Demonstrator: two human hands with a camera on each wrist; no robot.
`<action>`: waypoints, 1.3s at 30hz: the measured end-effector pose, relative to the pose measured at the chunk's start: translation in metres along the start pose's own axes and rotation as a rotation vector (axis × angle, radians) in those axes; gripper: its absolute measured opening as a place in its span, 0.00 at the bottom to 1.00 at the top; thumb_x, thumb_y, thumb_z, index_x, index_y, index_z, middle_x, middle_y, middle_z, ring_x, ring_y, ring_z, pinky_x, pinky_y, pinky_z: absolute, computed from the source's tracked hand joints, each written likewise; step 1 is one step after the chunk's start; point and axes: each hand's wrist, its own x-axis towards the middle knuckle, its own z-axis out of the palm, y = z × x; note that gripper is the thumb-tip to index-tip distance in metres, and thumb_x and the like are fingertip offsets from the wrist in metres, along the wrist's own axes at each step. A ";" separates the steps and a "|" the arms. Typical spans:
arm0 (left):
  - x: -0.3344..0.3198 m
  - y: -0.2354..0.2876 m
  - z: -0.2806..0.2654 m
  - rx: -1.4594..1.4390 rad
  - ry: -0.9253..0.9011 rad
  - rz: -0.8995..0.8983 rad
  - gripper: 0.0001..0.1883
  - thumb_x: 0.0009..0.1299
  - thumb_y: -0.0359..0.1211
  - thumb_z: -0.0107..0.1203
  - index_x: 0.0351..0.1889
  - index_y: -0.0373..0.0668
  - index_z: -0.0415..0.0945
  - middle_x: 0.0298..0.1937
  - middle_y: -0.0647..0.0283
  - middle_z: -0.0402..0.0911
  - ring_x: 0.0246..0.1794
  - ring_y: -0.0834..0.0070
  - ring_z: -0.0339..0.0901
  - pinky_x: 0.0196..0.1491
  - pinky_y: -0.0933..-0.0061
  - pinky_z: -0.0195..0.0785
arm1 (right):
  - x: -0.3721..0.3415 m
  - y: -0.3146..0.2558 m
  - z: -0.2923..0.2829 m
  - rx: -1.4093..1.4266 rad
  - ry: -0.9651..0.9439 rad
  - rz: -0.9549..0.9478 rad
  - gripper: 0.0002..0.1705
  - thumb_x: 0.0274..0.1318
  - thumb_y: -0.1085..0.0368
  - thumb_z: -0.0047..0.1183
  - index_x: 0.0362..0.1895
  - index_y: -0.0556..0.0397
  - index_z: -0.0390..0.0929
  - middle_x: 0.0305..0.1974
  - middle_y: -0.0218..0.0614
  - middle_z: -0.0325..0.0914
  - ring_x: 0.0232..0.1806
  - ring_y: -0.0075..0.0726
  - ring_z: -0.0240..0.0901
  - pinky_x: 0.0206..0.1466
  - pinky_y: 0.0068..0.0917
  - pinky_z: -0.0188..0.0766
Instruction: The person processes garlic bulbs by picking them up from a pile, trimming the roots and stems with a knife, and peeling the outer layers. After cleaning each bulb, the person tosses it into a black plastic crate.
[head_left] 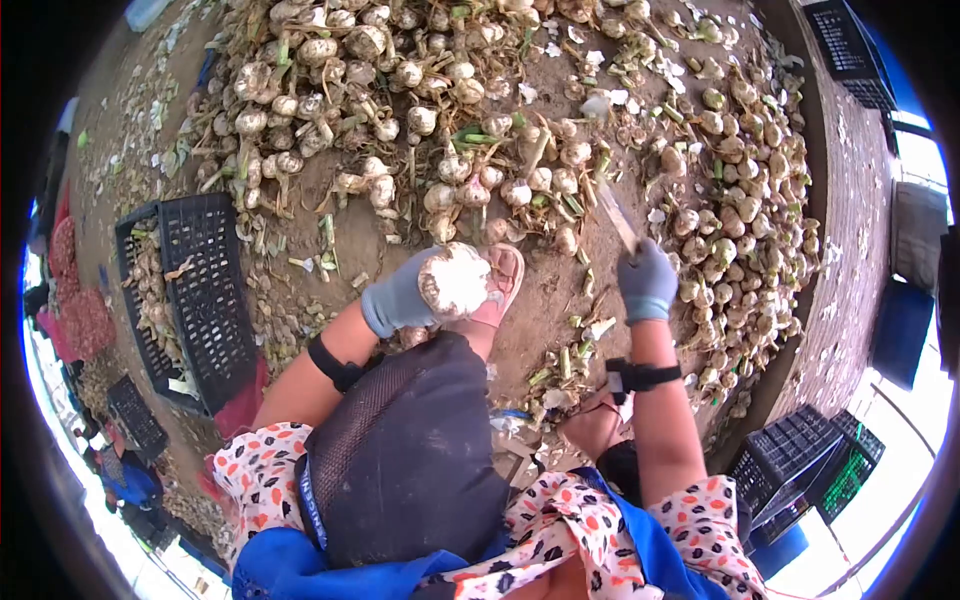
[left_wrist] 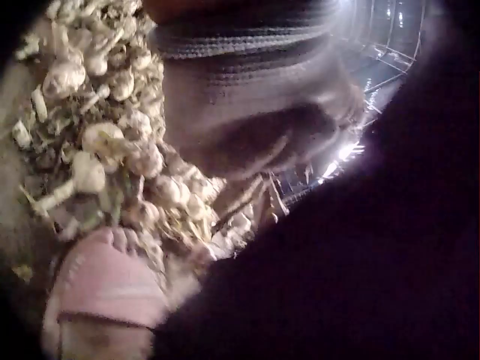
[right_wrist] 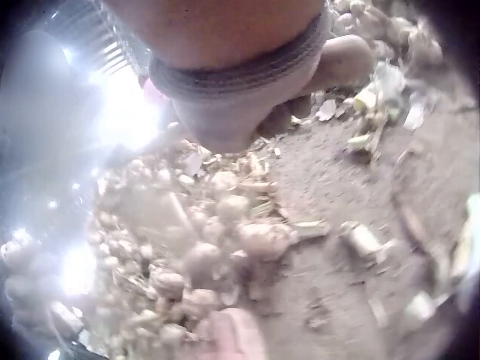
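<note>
Dark trousers (head_left: 400,460) on a bent leg lie nearest, between patterned sleeves (head_left: 265,470) and just on the near side of the pink shoe (head_left: 497,290), the landmark here; a strap (head_left: 335,365) rings the left wrist; another strap (head_left: 650,377) rings the right one, to the right of the shoe and nearer.

Left hand (head_left: 397,297), gloved, is clamped on a garlic (head_left: 453,283), its fingers mostly hidden behind and under it; the garlic lies at the left edge of the shoe in the head view, its broad white face turned up; its long axis cannot be told.

Right hand (head_left: 648,282), also gloved, sits well to the right of the shoe, fingers curled round the handle of a knife (head_left: 616,215); the blade slants away and leftward, its tip near the pile and pointing past the garlic rather than at it; the garlic is thus leftward of the knife grip, with the left hand the nearer one to it.

Cut stalks (head_left: 568,365) lie right of the shoe, towards the body; a black crate (head_left: 207,300) stands well left of it; loose bulbs (head_left: 735,240) spread far to its right; beyond it, the big pile (head_left: 330,90) of garlic with stems reaches to the far side.
</note>
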 end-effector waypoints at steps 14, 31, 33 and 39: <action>0.028 0.021 -0.002 0.755 -0.351 0.111 0.15 0.46 0.32 0.57 0.35 0.52 0.78 0.41 0.65 0.77 0.33 0.58 0.74 0.35 0.62 0.67 | -0.041 -0.069 -0.016 0.880 -0.603 -0.179 0.10 0.41 0.63 0.57 0.27 0.55 0.74 0.20 0.46 0.71 0.24 0.52 0.69 0.30 0.35 0.69; 0.048 0.027 -0.077 0.382 0.390 -0.214 0.30 0.66 0.27 0.52 0.66 0.38 0.56 0.63 0.53 0.67 0.56 0.65 0.72 0.57 0.72 0.67 | -0.079 -0.003 0.059 0.882 -0.612 0.427 0.10 0.43 0.63 0.58 0.28 0.55 0.74 0.17 0.27 0.72 0.15 0.22 0.65 0.20 0.23 0.64; 0.024 -0.025 -0.107 1.026 0.292 -0.780 0.32 0.60 0.34 0.56 0.64 0.39 0.60 0.66 0.47 0.60 0.57 0.48 0.69 0.59 0.62 0.63 | -0.077 -0.010 0.043 0.850 -0.668 0.413 0.08 0.46 0.66 0.58 0.30 0.55 0.74 0.19 0.27 0.72 0.15 0.20 0.64 0.17 0.22 0.60; -0.014 -0.097 -0.101 1.092 0.367 -0.866 0.40 0.55 0.38 0.62 0.66 0.48 0.54 0.69 0.56 0.47 0.53 0.52 0.70 0.57 0.61 0.66 | -0.076 -0.017 0.051 0.806 -0.681 0.447 0.15 0.43 0.62 0.59 0.36 0.57 0.74 0.20 0.32 0.74 0.18 0.24 0.69 0.21 0.25 0.69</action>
